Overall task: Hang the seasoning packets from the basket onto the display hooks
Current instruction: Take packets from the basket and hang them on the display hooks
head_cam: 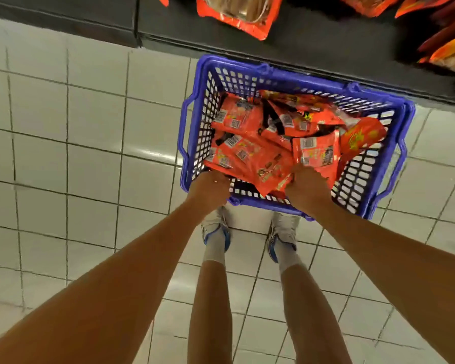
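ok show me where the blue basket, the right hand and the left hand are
blue basket (pixel 294 80): head view, far rim
right hand (pixel 307 189): head view, back of hand
left hand (pixel 211 188): head view, back of hand

The basket (pixel 294 80) is bright blue-violet, its walls a grid of small square holes that show white or dark behind. The seasoning packets (pixel 250 153) inside it are orange-red with yellow starburst marks, black patches and small white barcode labels. The floor (pixel 76 143) is glossy white tile crossed by dark grey grout lines. The shelf base (pixel 313 40) behind the basket is matte black. The hanging packets (pixel 237 14) above are orange-red, one with a pale tan window, and those at the right edge shade into yellow-orange. The shoes (pixel 216 227) are white with blue trim, and the socks (pixel 214 249) are plain white.
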`<state>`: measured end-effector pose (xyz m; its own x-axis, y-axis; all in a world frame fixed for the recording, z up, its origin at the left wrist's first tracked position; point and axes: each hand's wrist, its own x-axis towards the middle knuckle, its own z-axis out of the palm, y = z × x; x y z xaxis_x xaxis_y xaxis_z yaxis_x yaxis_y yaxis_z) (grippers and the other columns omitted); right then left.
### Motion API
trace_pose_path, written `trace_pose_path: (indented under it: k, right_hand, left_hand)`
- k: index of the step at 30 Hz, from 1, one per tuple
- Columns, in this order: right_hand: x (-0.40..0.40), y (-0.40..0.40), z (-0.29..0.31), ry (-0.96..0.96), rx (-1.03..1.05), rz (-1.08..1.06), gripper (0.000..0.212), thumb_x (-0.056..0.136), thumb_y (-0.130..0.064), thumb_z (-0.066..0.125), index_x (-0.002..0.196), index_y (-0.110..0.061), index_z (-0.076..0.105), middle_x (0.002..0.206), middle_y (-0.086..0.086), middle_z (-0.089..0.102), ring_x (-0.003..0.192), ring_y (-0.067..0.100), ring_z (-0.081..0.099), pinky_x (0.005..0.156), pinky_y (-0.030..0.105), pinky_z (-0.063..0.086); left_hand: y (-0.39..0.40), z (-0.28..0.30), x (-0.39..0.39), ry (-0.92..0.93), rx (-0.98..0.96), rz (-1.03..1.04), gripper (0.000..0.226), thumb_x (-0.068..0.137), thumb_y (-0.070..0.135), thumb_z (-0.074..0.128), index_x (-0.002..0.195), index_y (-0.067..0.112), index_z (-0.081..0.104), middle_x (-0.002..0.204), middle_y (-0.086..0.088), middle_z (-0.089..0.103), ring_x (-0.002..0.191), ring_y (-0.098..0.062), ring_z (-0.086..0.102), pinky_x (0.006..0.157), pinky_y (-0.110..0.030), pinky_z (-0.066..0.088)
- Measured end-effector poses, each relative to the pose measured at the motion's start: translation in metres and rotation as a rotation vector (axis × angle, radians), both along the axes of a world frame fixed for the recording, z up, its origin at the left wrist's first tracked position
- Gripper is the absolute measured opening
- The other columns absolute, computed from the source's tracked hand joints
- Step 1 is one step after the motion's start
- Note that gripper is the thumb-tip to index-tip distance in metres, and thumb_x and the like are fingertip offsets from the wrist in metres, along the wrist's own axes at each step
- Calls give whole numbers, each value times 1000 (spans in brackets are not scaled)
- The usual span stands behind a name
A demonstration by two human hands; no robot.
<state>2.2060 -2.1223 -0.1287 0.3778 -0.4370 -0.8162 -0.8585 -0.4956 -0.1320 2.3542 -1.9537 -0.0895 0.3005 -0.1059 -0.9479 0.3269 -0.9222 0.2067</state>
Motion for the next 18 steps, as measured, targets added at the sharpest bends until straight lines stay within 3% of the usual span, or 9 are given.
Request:
trace_pose_path:
  k: [3,6,10,12,14,16,18]
  right_hand:
    - [3,1,-33,9,-104,363,76,80,-11,65,148,-19,31,149,22,33,138,42,33,96,53,48]
    - [7,-1,-53,-26,-146,584,89,81,-19,71,154,-25,20,165,20,4,153,43,3,115,61,28]
    - [4,-5,-59,-41,-125,689,92,85,-37,72,156,-26,15,167,17,-8,154,41,-7,119,63,18]
    - [1,-10,-59,-46,-112,693,93,85,-37,72,157,-29,14,168,15,-12,155,40,-9,119,63,15]
    - [2,-14,-59,-91,-99,666,80,92,-35,63,158,-32,18,169,12,-11,155,38,-10,121,62,12]
    - [6,-12,-52,-210,-61,623,65,97,-31,55,158,-26,31,170,11,1,156,36,-4,122,59,14]
    - [9,-6,-41,-423,21,525,53,95,-17,57,147,-11,50,163,15,31,151,41,26,116,58,34]
  left_hand:
    - [2,-19,2,-7,15,8,19,96,10,51,91,6,69,106,-22,73,96,-40,69,86,-46,55]
    - [4,-29,2,-58,-3,-25,23,96,12,50,96,2,70,100,-22,73,97,-42,69,86,-50,56]
    - [-1,-32,2,-66,-31,-53,26,99,9,47,103,-4,68,101,-27,71,101,-45,67,90,-55,55]
    - [-4,-34,1,-61,-51,-93,25,100,8,45,103,-3,67,102,-26,70,101,-45,66,91,-53,55]
    - [-6,-33,0,-105,-38,-156,24,97,9,47,105,3,69,103,-20,71,100,-39,67,88,-47,56]
    - [-8,-32,0,-162,-58,-222,26,94,9,53,117,10,67,111,-12,71,104,-33,66,84,-39,53]
    - [-4,-33,0,-231,-129,-326,53,89,6,61,139,21,52,131,-7,60,121,-28,57,88,-34,49]
